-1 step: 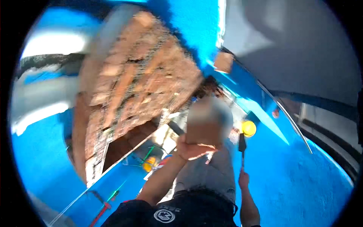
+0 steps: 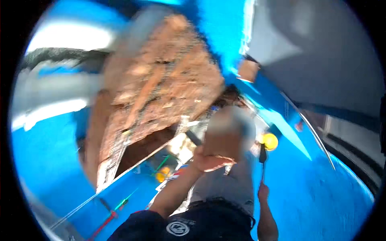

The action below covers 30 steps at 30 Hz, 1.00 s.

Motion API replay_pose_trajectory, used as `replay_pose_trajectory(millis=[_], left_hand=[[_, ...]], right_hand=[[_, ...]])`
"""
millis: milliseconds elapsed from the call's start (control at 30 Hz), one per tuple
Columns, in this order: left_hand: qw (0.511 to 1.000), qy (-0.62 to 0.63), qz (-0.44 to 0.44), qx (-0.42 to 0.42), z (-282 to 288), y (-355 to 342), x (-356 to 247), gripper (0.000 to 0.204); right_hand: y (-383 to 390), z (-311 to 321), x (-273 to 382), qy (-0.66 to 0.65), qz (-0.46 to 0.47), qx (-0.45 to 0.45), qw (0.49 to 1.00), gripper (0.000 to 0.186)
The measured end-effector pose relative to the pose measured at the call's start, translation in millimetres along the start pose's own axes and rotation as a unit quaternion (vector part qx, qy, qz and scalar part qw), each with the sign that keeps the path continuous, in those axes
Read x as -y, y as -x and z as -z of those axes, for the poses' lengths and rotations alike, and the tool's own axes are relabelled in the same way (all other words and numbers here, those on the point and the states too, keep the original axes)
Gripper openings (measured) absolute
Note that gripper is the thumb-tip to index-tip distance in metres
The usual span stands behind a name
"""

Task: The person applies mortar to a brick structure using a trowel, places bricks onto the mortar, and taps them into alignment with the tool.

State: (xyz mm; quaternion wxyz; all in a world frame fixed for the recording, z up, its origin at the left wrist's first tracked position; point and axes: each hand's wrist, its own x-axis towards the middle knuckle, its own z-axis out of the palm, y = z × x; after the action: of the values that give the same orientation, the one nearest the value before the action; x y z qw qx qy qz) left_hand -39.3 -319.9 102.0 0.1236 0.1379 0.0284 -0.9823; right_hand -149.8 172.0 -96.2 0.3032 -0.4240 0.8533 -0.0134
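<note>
Two hands are working: the right hand point(image 2: 263, 192) is gripping a thin, upright dark-headed tool point(image 2: 263, 160); the left hand point(image 2: 209, 160) is lying open, nearer the rusty brown metal slab point(image 2: 161, 92).

We cannot make out what the left hand point(image 2: 211, 160) carries, since a smeared patch covers the thing above its palm. The right hand point(image 2: 263, 193) grips a thin dark tool point(image 2: 263, 160) whose head is too small to tell, and the brick wall point(image 2: 161, 88) is blurred by motion.
</note>
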Motion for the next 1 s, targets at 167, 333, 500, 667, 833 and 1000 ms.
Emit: replay_pose_trajectory(millis=[167, 333, 500, 667, 833, 1000], left_hand=[[0.997, -0.058, -0.056, -0.017, -66.9, 97.0, -3.8, 0.111], [0.97, -0.188, -0.147, -0.048, -111.4, 171.3, -1.9, 0.116], [0.914, -0.102, -0.356, -0.168, -187.4, 252.0, 9.0, 0.104], [0.806, -0.061, -0.579, -0.109, -222.0, 271.6, -29.9, 0.086], [0.731, -0.115, -0.649, -0.179, -252.7, 303.8, -26.3, 0.065], [0.685, -0.227, -0.594, -0.356, -253.8, 384.1, -46.7, 0.058]], right_hand=[[-66.0, 28.0, 25.4, -0.15, -0.138, 0.045, 0.978, 0.043], [-119.3, 60.3, 50.7, -0.132, 0.044, 0.049, 0.989, 0.036], [-173.1, 88.7, 61.7, 0.035, 0.257, 0.016, 0.966, 0.075], [-245.5, 112.2, 64.0, 0.171, 0.246, 0.095, 0.949, 0.052], [-267.2, 161.7, 71.9, 0.096, 0.281, 0.141, 0.944, 0.032], [-312.6, 103.1, -29.9, 0.055, 0.371, 0.017, 0.927, 0.048]])
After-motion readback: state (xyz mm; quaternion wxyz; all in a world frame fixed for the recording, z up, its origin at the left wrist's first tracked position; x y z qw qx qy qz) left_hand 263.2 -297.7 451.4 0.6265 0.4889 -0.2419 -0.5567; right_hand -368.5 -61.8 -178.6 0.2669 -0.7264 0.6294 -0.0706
